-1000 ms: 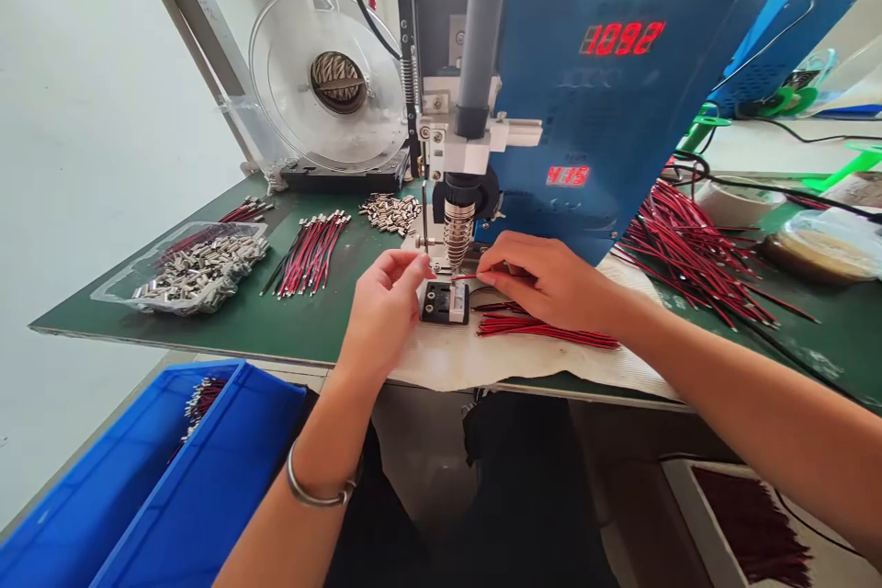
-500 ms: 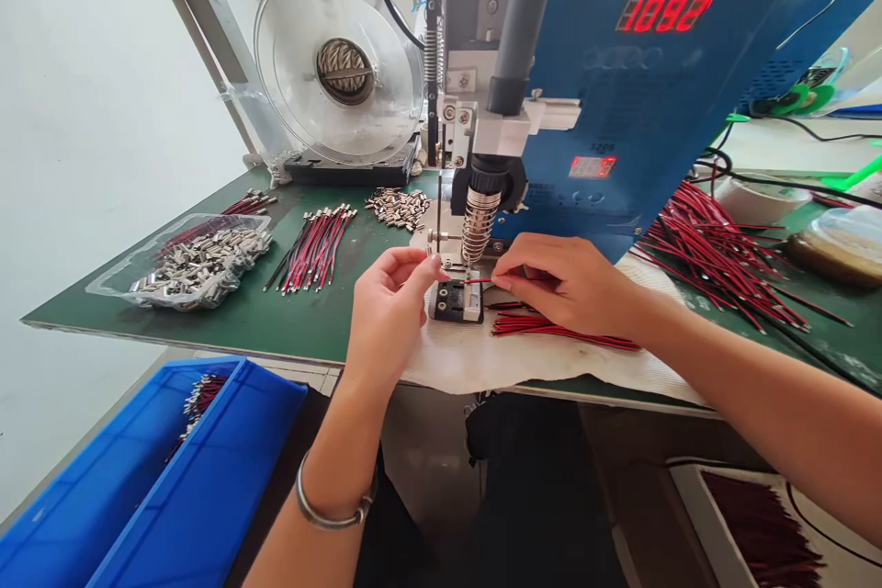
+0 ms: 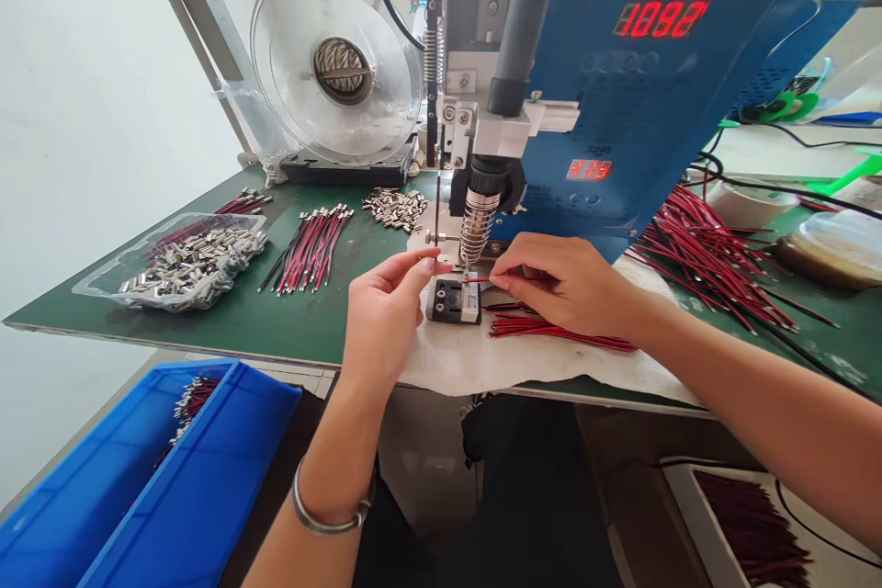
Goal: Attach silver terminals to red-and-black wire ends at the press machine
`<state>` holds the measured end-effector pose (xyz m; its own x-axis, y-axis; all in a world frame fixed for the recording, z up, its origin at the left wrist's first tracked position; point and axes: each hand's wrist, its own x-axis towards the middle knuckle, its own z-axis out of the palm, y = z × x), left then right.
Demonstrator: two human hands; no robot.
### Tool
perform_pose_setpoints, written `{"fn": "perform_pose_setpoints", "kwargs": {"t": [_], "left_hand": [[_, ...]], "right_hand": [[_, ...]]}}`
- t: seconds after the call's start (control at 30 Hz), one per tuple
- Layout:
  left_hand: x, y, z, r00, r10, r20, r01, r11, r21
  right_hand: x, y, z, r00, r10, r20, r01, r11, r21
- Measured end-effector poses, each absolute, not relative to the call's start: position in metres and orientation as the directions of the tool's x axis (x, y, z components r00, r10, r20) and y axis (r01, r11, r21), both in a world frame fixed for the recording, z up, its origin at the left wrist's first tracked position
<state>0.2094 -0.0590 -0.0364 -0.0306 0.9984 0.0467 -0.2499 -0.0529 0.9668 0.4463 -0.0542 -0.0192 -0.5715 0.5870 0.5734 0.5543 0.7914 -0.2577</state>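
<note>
My right hand (image 3: 561, 285) pinches a red wire (image 3: 480, 279) between thumb and index finger. The wire's left end lies over the metal side of a small black fixture (image 3: 453, 301), right below the spring-wrapped tip (image 3: 475, 225) of a soldering machine (image 3: 585, 110). To the left, my left hand (image 3: 386, 312) has its thumb and index finger close together near the fixture's back edge. Whatever those fingers hold, if anything, is too small to make out. Several red and black wires (image 3: 558, 331) lie under my right hand on a pale cloth (image 3: 475, 367).
On the green table, left, are a clear tray (image 3: 199, 262) of metal connectors, a row of wires with connectors (image 3: 313, 248) and a connector pile (image 3: 395, 207). A wire heap (image 3: 703, 257) lies right. A blue bin (image 3: 152, 478) stands lower left; a clear reel (image 3: 337, 64) stands behind.
My left index finger is a little straighter. My right hand keeps the red wire at the fixture. The lower display now shows different digits. The whole view has shifted slightly.
</note>
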Motion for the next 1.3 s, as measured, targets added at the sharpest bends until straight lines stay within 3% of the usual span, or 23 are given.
{"fn": "perform_pose_setpoints", "kwargs": {"t": [0.4,0.7,1.3], "left_hand": [[0.21,-0.057,-0.039,-0.013,0.996,0.085,-0.231,-0.086,0.969],[0.209,-0.058,-0.04,0.048,0.993,0.108,-0.163,-0.099,0.982],[0.21,-0.058,-0.04,0.023,0.994,0.109,-0.084,-0.107,0.991]], "right_hand": [[0.448,-0.053,-0.021,-0.601,0.586,0.543,0.56,0.794,-0.237],[0.444,-0.056,-0.023,-0.547,0.674,0.497,0.633,0.721,-0.281],[0.438,-0.062,-0.02,-0.476,0.67,0.57,0.598,0.721,-0.349]]}}
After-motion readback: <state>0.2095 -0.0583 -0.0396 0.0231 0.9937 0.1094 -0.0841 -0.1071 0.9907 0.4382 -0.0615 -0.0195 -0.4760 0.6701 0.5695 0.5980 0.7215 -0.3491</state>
